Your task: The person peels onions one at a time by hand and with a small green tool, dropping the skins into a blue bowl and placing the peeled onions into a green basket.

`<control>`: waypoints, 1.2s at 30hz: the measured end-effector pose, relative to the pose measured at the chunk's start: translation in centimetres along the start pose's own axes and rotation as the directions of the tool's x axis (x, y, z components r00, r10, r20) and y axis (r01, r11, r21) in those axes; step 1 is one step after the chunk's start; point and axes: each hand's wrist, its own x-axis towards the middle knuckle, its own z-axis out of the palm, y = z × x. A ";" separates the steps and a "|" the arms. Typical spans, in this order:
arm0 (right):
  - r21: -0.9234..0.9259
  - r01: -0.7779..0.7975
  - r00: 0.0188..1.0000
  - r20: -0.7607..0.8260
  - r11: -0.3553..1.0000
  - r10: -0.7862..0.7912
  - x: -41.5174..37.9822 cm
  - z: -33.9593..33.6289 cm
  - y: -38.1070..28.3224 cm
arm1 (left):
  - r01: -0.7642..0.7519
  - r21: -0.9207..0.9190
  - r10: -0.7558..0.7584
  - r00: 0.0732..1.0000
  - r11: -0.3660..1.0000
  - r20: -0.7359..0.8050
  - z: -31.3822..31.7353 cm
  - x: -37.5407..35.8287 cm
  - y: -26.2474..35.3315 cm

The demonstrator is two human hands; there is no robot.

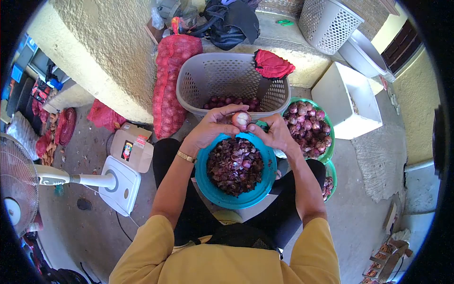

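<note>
A red onion (241, 120), with a pale patch showing on its near side, is gripped by the fingers of my left hand (215, 127). My right hand (275, 132) closes around a small green object (259, 125) right beside the onion; its working end is hidden, so I cannot make out its kind. Both hands hover over the far rim of a teal basin (203, 182). Dark onion skins (231, 173) fill much of the basin, with a few purple-pink pieces among them. Beyond my hands, a grey perforated basket (217, 61) has red onions (229, 102) at its bottom.
Right of the basin sits a green basket (332, 150) of unpeeled onions, with a smaller green basket (334, 182) nearer me. A full red mesh sack (172, 85) leans by the pillar. A white box (347, 102) stands right, a fan (21, 184) left.
</note>
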 end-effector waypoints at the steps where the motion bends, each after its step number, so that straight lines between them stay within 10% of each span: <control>1: 0.005 -0.014 1.000 0.004 1.000 0.014 0.0 0.0 -0.1 | -0.006 -0.015 0.006 1.000 1.000 0.000 0.0 0.0 0.0; 36: -0.083 0.019 0.999 -0.030 0.996 -0.022 0.1 -0.1 0.3 | 0.015 -0.008 -0.015 1.000 1.000 0.013 0.2 0.0 0.3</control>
